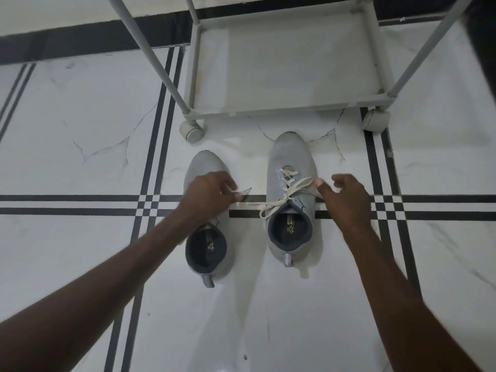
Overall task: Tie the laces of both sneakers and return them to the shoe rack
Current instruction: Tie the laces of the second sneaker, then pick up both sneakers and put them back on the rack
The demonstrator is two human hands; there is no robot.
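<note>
Two grey mesh sneakers stand side by side on the floor, toes pointing at the shoe rack (281,109). The right sneaker (294,154) has loose cream laces (288,183) that are crossed and untied. My right hand (347,202) pinches one lace end just right of that sneaker. My left hand (208,196) hovers over the left sneaker (208,251) and hides its lacing. Its fingertips pinch a blurred lace end that runs toward the right sneaker.
The rack is a grey tube frame on castor wheels (191,130), and its bottom shelf holds nothing. The floor (80,130) is white marble with black stripe lines. A dark skirting band runs along the wall at the top.
</note>
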